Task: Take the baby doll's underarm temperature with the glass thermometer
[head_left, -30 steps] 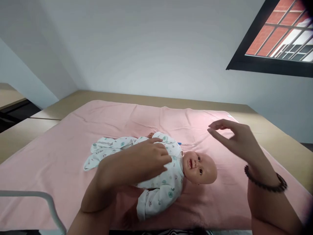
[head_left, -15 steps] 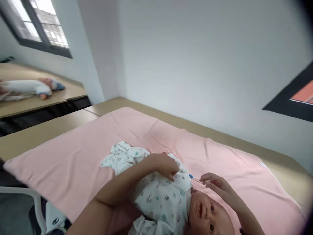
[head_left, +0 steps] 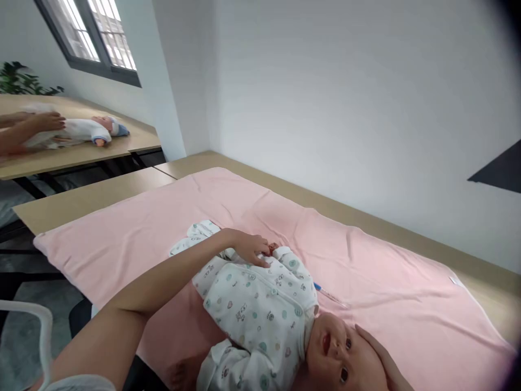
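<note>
A baby doll (head_left: 260, 309) in a white printed sleepsuit lies face up, its head toward the lower right. My left hand (head_left: 250, 247) rests over its lower body, thumb apart, fingertips against the doll's small hand (head_left: 273, 247). My right hand (head_left: 380, 353) lies flat along the side of the doll's head (head_left: 342, 353), fingers stretched out and partly hidden by it. A thin clear stick with a blue end (head_left: 331, 296) lies beside the doll's shoulder, touched by neither hand.
A pink blanket (head_left: 134, 239) covers much of the wooden table (head_left: 97, 190), which meets a white wall. At the far left, another person's hands (head_left: 44, 122) are over a second doll (head_left: 83, 129). A white chair frame (head_left: 43, 320) stands lower left.
My left hand has moved left, from the doll's chest area to its small hand. My right hand has left the blue-ended stick and come down against the doll's head. The view has shifted slightly.
</note>
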A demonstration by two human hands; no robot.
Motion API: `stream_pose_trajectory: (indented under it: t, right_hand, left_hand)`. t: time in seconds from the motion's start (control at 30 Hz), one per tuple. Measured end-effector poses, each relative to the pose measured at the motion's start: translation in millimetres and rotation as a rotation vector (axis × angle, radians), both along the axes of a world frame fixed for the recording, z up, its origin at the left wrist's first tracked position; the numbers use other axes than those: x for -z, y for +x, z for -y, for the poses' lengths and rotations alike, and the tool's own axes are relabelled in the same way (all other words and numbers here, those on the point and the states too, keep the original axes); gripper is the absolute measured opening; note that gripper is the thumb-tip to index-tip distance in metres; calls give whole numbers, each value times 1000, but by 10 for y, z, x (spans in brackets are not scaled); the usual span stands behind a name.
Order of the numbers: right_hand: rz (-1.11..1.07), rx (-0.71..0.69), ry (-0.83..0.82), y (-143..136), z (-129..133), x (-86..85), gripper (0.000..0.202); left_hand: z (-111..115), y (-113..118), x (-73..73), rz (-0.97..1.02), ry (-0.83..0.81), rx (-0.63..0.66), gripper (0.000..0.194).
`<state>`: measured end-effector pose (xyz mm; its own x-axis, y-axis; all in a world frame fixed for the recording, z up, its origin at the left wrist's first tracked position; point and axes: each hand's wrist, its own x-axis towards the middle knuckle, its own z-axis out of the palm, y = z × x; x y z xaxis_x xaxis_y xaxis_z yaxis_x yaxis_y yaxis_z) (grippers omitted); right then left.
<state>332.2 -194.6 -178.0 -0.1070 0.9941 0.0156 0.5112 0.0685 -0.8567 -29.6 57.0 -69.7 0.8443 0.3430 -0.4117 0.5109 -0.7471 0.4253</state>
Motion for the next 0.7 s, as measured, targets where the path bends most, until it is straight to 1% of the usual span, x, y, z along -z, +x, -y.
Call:
stream_pose_trajectory:
  t: [0.03,0.1,0.2,0.27,0.37,0.43,0.53,0.6,0.7]
  right_hand:
    - [-11,25,0,-46,57,3,99]
    - [-29,72,1,-114,205,-59,104]
    - [-26,115,37,-182,399,-278,106]
    - [-17,107,64,-217,449,-440,104]
    - [-33,103,63,-239,419,-597,103]
    - [-66,108,92,-232,367,-639,103]
    - [-106,125,132,-230,276,-681,107]
    - [-108,147,137,-253,214,-732,108]
    - [-113,160,157,-311,122,-821,108]
  left_hand:
    - [-19,7,20,21,-24,6,57]
    - [-71,32,55,67,-39,-15,56]
    - [-134,64,87,123,-8,-31,53]
    - [-151,60,89,122,-51,-29,49]
    - [-153,13,80,93,-134,-74,41]
    - [-157,-31,84,110,-159,-102,35]
    - [-187,-91,107,199,-184,-146,31]
    - [-226,-121,111,250,-174,-179,31]
    - [-306,-146,72,311,-97,-240,28]
